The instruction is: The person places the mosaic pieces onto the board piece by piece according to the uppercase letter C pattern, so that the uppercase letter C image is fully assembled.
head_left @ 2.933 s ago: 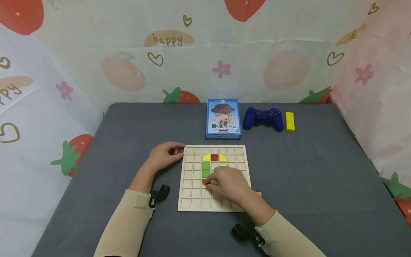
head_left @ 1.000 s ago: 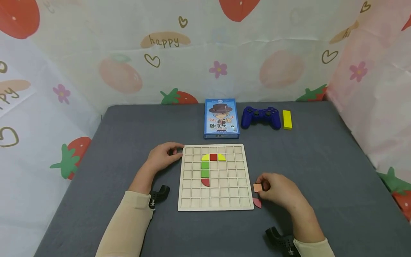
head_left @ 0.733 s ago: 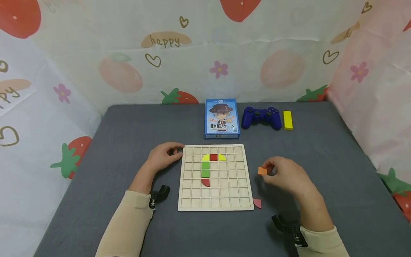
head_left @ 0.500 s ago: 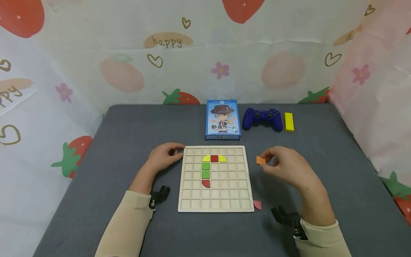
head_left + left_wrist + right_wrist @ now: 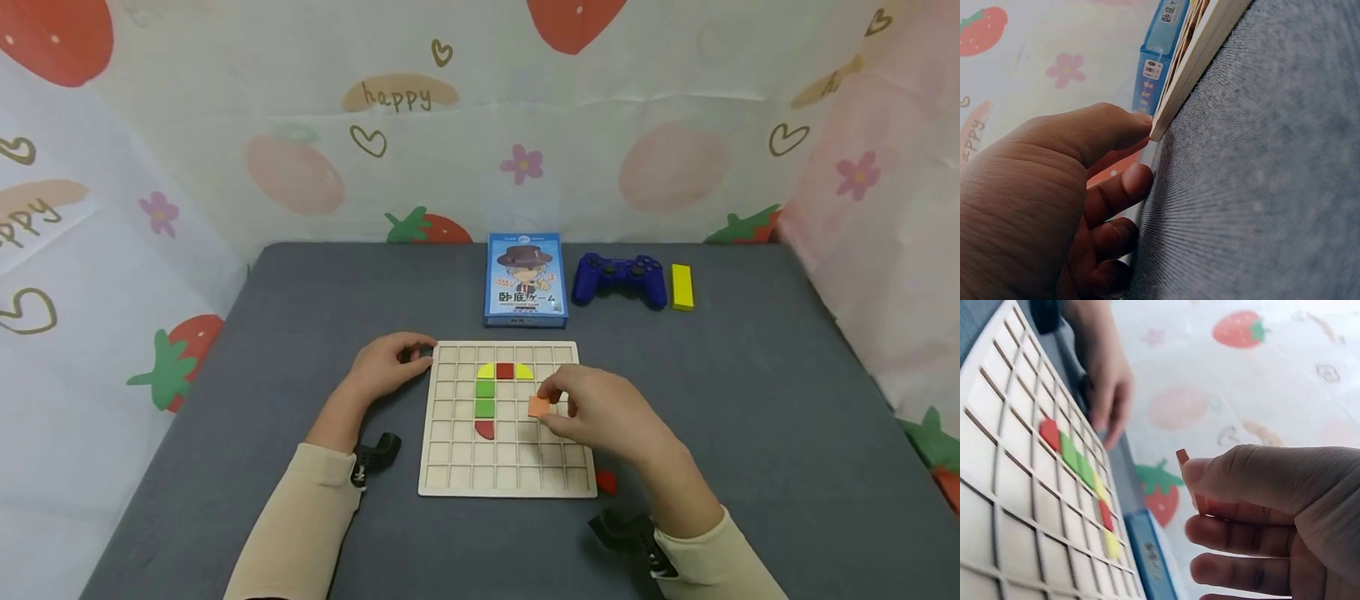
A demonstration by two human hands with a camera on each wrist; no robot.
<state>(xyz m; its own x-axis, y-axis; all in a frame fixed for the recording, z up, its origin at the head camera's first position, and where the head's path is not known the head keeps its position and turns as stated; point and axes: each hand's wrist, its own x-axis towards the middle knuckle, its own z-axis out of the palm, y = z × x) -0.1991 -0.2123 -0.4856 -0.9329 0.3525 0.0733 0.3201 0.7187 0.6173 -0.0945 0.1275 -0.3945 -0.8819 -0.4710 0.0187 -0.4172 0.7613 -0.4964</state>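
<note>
My right hand [image 5: 611, 412] pinches a square orange tile [image 5: 537, 407] between thumb and fingers over the right half of a wooden grid board [image 5: 450, 477]. The right wrist view shows this orange tile [image 5: 1183, 456] edge-on, raised off the board. At the board's far left corner rests my left hand [image 5: 386, 364], thumb and index finger touching its edge. Set in the grid are a red square [image 5: 505, 371] between two yellow quarter-round tiles [image 5: 486, 372], two green squares [image 5: 484, 399] in a column, and a red quarter-round tile [image 5: 485, 429] below them.
Beside the board's near right corner lies a red piece [image 5: 606, 482]. Behind the board stand a blue card-game box [image 5: 526, 283], a blue game controller [image 5: 619, 280] and a yellow block [image 5: 682, 287] on the grey cloth [image 5: 750, 400].
My right hand let go of the red quarter-round tile in the grid, picked up the orange tile right of the board, lifted it and carried it left over the grid. My left hand stayed put.
</note>
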